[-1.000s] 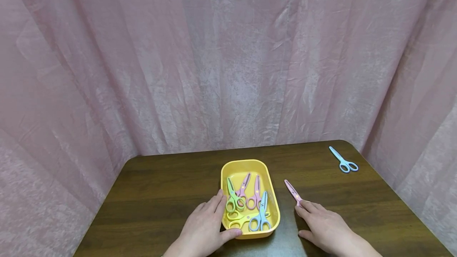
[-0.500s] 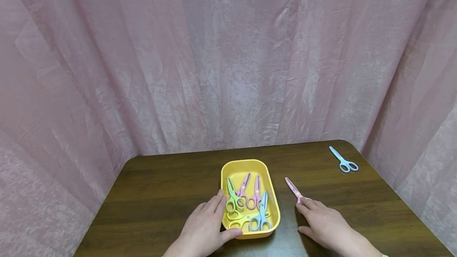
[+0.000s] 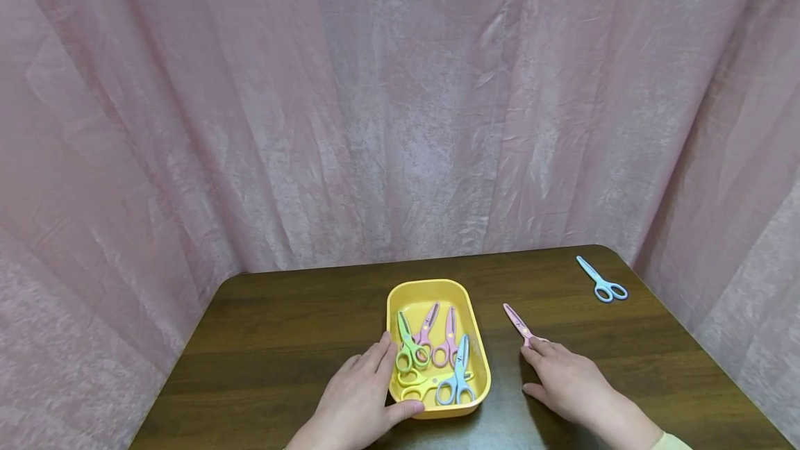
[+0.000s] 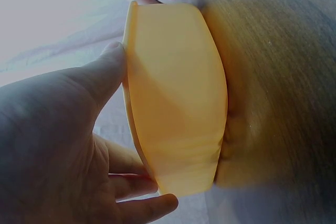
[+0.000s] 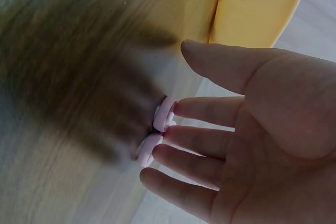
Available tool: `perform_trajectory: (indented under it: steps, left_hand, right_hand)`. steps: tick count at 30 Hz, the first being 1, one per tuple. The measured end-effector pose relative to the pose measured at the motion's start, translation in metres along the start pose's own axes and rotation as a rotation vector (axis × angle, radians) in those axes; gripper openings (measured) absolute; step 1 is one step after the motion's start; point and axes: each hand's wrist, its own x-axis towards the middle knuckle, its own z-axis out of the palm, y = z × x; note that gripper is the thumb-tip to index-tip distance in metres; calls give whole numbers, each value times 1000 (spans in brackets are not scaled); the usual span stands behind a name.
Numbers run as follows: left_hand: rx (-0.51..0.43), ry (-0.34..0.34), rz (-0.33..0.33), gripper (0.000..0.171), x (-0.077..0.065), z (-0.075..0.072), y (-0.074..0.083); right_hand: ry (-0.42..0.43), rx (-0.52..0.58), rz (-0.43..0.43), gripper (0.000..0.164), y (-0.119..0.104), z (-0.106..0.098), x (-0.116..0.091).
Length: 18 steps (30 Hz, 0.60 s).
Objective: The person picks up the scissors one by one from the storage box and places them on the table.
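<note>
My left hand (image 3: pixel 356 394) rests at the near left corner of a yellow plastic tray (image 3: pixel 426 290), thumb on the near rim and fairly straight fingers along the left side. In the tray lie green scissors (image 3: pixel 410 351), two pairs of pink scissors, yellow scissors (image 3: pixel 426 385) and blue scissors (image 3: pixel 460 373). To the tray's right, my right hand (image 3: pixel 570 382) touches another pair of pink scissors (image 3: pixel 519 323), lying flat with the blades pointing away. The right wrist view shows extended fingertips against their pink handle loops (image 5: pixel 164 114), the thumb held apart.
Light blue scissors (image 3: pixel 601 282) lie near the back right corner of the dark wooden table (image 3: pixel 300 325). A pink curtain (image 3: pixel 400 123) hangs behind the table and along both sides.
My right hand and the pink scissors under its fingertips have slid slightly away and to the right across the table. My left hand and the tray have stayed put.
</note>
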Motion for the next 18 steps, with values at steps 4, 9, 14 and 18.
perform_trajectory:
  steps: [4, 9, 14, 18]
  left_hand:
    - [5, 4, 2, 106, 0, 0, 0]
    - [-1, -5, 1, 105, -1, -1, 1]
    - [2, -13, 0, 104, 0, -2, 1]
    - [-2, -12, -4, 104, 0, -2, 1]
  right_hand:
    - [5, -3, 8, 58, 3, 1, 3]
    - [10, -8, 15, 58, 8, 1, 6]
    - [6, -25, 17, 59, 14, -3, 10]
    - [-3, -44, 21, 59, 20, -5, 15]
